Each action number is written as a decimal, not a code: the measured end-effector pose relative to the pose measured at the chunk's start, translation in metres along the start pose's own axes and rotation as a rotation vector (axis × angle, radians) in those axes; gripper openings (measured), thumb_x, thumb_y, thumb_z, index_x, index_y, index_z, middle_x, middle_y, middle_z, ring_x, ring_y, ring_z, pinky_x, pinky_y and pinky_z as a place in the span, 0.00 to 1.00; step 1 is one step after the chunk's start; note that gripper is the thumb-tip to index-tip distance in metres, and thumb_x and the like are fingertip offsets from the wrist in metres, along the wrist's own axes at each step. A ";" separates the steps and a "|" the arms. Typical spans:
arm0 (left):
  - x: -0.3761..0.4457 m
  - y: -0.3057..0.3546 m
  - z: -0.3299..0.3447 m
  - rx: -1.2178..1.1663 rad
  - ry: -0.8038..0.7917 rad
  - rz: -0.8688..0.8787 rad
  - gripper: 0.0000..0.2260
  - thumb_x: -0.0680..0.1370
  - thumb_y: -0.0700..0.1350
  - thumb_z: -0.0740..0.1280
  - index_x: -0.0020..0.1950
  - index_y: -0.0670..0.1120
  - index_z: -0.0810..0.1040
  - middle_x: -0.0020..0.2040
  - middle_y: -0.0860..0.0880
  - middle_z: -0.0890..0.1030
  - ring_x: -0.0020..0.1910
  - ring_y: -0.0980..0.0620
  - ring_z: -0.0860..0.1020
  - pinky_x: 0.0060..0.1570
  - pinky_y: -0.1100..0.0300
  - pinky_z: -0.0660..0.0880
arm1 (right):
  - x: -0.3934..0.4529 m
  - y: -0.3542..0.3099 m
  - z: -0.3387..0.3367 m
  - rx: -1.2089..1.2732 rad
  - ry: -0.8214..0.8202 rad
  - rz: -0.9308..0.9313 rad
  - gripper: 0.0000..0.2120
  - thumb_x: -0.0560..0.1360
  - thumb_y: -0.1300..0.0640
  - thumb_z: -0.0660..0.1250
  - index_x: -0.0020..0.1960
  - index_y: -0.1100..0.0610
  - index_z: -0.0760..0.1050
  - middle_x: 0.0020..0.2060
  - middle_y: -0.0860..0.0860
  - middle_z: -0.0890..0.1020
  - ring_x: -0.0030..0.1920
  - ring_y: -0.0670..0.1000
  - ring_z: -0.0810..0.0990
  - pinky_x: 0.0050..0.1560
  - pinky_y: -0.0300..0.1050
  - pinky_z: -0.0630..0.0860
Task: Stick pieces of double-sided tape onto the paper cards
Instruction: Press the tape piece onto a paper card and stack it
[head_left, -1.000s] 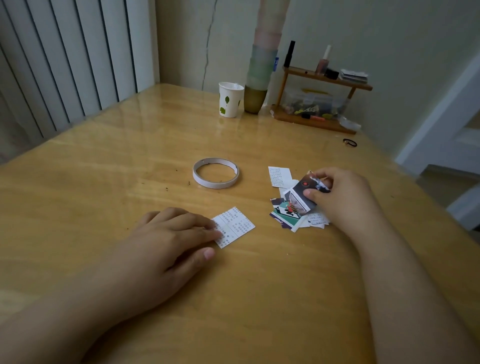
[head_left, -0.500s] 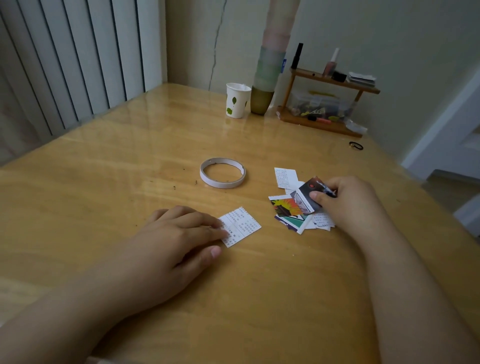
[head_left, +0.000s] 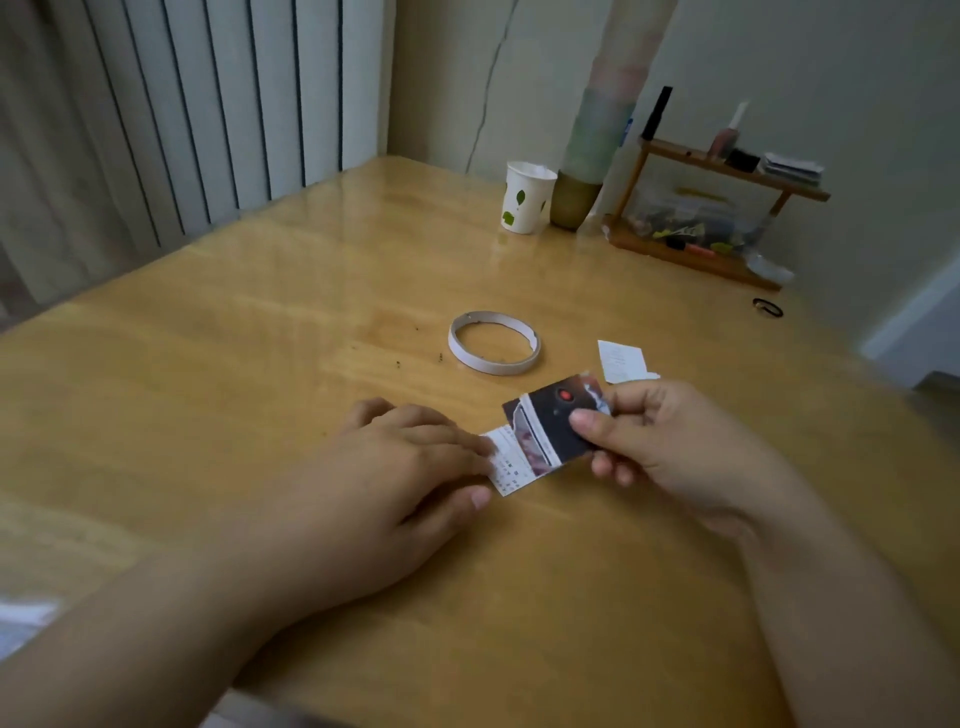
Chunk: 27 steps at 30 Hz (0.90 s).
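My right hand (head_left: 670, 447) pinches a dark picture card (head_left: 550, 423) with a red dot between thumb and fingers, holding it just above the table. The card's lower left corner overlaps a white printed card (head_left: 506, 467) lying flat. My left hand (head_left: 410, 467) rests flat on the table, its straight fingertips pressing that white card's left edge. A white ring of double-sided tape (head_left: 493, 342) lies on the wooden table (head_left: 260, 389) beyond both hands. Another white card (head_left: 621, 359) lies behind my right hand. The pile of cards is hidden behind that hand.
A paper cup (head_left: 525, 197) with green leaves and a tall stack of cups (head_left: 592, 156) stand at the far edge. A small wooden shelf (head_left: 711, 218) with bottles and clutter sits at the back right. A black hair tie (head_left: 768, 307) lies near the right edge.
My right hand has lifted the dark card off the pile and carried it left, over the white card under my left fingers. My left hand has stayed in place.
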<state>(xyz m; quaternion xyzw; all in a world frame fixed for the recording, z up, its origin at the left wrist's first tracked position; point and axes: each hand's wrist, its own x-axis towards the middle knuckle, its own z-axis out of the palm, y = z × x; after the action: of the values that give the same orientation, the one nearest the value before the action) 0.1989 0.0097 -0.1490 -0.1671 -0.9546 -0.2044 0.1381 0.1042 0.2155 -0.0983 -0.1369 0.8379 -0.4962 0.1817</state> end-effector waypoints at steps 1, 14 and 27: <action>0.000 0.000 -0.001 0.000 0.008 0.000 0.21 0.76 0.60 0.50 0.58 0.57 0.79 0.59 0.63 0.77 0.59 0.60 0.72 0.59 0.53 0.66 | 0.000 0.001 0.003 -0.056 0.024 -0.017 0.06 0.75 0.58 0.68 0.41 0.58 0.80 0.23 0.47 0.77 0.22 0.41 0.69 0.26 0.30 0.66; -0.001 -0.002 -0.003 0.119 0.116 -0.014 0.18 0.76 0.56 0.54 0.44 0.54 0.83 0.40 0.56 0.73 0.39 0.55 0.71 0.44 0.58 0.68 | 0.000 0.002 0.016 -0.377 0.108 -0.053 0.10 0.71 0.47 0.71 0.38 0.53 0.82 0.36 0.48 0.83 0.32 0.40 0.77 0.35 0.37 0.69; -0.001 -0.002 -0.004 0.096 0.133 -0.011 0.16 0.75 0.53 0.56 0.45 0.53 0.84 0.38 0.56 0.74 0.35 0.53 0.73 0.41 0.54 0.73 | 0.000 0.001 0.023 -0.417 0.148 -0.086 0.07 0.70 0.49 0.72 0.37 0.52 0.82 0.34 0.48 0.83 0.36 0.43 0.78 0.31 0.31 0.68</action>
<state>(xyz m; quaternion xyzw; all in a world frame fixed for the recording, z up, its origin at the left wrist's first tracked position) 0.1994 0.0061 -0.1468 -0.1413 -0.9529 -0.1696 0.2079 0.1140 0.1983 -0.1092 -0.1701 0.9268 -0.3283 0.0663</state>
